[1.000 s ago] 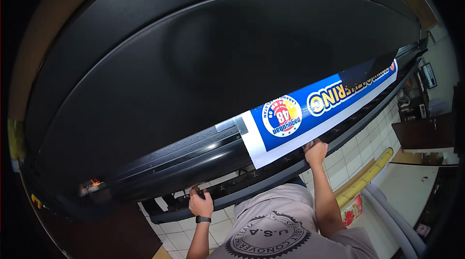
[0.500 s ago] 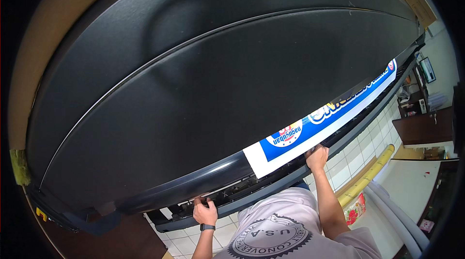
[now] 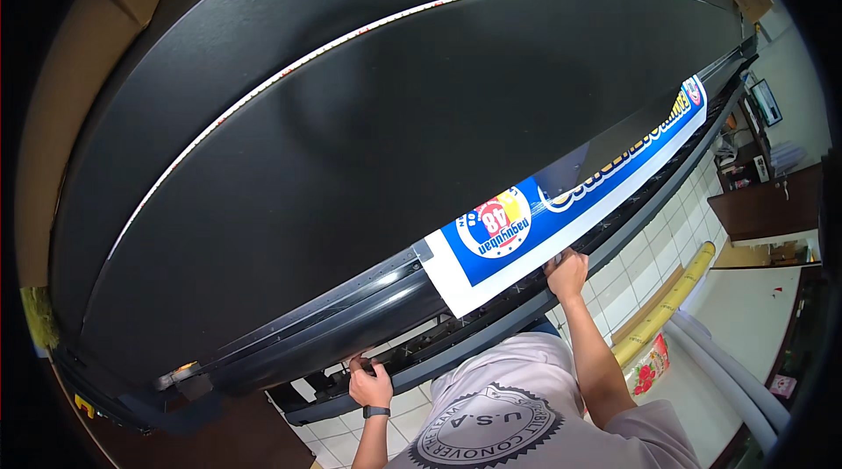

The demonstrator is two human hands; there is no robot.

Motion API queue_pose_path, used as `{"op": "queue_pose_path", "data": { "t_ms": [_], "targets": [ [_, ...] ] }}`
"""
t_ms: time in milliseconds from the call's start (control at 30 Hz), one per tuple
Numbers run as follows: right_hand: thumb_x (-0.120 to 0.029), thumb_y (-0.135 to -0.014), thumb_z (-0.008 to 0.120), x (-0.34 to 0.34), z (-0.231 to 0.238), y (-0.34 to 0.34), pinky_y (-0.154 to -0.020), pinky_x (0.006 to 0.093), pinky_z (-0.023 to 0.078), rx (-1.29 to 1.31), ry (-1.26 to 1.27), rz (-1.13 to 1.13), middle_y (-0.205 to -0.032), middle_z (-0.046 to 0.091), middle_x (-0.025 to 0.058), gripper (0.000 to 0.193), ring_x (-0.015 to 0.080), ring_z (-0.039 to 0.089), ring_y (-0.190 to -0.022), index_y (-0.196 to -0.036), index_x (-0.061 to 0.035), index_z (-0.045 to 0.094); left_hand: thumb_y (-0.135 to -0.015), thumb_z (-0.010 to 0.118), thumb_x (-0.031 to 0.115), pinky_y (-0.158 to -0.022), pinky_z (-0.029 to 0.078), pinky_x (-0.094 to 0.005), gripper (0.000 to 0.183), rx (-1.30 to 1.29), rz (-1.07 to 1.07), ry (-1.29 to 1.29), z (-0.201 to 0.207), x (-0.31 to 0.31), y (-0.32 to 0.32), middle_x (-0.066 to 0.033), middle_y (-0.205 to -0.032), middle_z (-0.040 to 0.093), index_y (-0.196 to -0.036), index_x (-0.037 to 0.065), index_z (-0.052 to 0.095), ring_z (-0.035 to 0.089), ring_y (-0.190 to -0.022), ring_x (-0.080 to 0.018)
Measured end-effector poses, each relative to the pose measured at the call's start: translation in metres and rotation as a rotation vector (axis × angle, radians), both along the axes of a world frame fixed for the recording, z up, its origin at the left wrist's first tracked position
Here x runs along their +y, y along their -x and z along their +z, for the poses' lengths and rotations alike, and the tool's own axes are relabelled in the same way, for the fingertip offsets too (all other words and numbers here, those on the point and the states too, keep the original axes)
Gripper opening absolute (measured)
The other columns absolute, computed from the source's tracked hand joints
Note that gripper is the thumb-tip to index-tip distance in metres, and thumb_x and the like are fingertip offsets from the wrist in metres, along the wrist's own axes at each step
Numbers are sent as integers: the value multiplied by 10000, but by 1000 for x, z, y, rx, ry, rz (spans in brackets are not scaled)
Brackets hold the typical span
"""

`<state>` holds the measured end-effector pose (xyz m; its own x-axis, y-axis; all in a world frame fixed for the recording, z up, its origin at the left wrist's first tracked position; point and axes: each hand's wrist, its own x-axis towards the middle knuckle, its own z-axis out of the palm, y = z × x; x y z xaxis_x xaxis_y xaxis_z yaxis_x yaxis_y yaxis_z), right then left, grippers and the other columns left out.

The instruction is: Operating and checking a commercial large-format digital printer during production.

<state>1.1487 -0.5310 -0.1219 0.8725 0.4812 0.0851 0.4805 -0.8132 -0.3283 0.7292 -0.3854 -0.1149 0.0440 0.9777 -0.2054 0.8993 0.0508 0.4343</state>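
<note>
A wide black machine, like a large-format printer, fills most of the view. A printed sheet with a blue, white and yellow design comes out along its front and hangs over the curved black lip. Below it runs a long dark front rail. My left hand, wearing a dark wrist band, is curled at the rail's left part, left of the sheet. My right hand is closed on the rail beside the sheet's lower edge. The fingertips of both hands are partly hidden.
Cardboard stands behind the machine at left. To the right, a yellow roll and grey-white tubes lie by a white surface. A red-and-white packet is near the roll. White tiles cover the floor.
The black cover's lower edge has risen, baring a metal strip and more of the printed sheet. A coloured line now shows along the upper seam. Both hands have stayed at the rail.
</note>
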Motion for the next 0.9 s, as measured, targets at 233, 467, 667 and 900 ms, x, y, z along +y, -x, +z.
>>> {"op": "queue_pose_path", "data": {
  "t_ms": [233, 467, 667, 900],
  "targets": [
    [-153, -736, 638, 1, 11, -4, -838, 402, 414, 31, 1, -27, -774, 670, 195, 162, 347, 626, -772, -757, 5, 669, -856, 600, 191, -669, 501, -412, 328, 43, -91, -60, -10, 2, 2, -84, -929, 677, -1163, 76, 582, 675, -719, -270],
    [-216, -746, 647, -5, 7, -9, -816, 400, 424, 23, 26, 30, -795, 683, 177, 211, 328, 638, -766, -810, -22, 696, -850, 602, 220, -745, 471, -449, 311, 110, -39, -77, -10, -6, -3, -128, -947, 675, -1113, 59, 570, 640, -870, -344],
    [-175, -707, 646, -30, 3, -52, -837, 398, 443, 133, -20, 76, -770, 673, 187, 226, 340, 633, -768, -809, 18, 702, -856, 612, 207, -814, 466, -434, 304, 138, 23, -104, -11, -8, -6, -148, -987, 676, -1114, 46, 595, 629, -943, -360],
    [-134, -725, 681, -100, 3, -227, -1050, 447, 372, -152, 12, -10, -863, 686, 194, 223, 338, 630, -926, -884, 19, 711, -820, 654, 248, -766, 475, -453, 245, 362, 278, -241, -23, -12, -20, -158, -800, 700, -903, 19, 676, 656, -766, -363]
  ]
}}
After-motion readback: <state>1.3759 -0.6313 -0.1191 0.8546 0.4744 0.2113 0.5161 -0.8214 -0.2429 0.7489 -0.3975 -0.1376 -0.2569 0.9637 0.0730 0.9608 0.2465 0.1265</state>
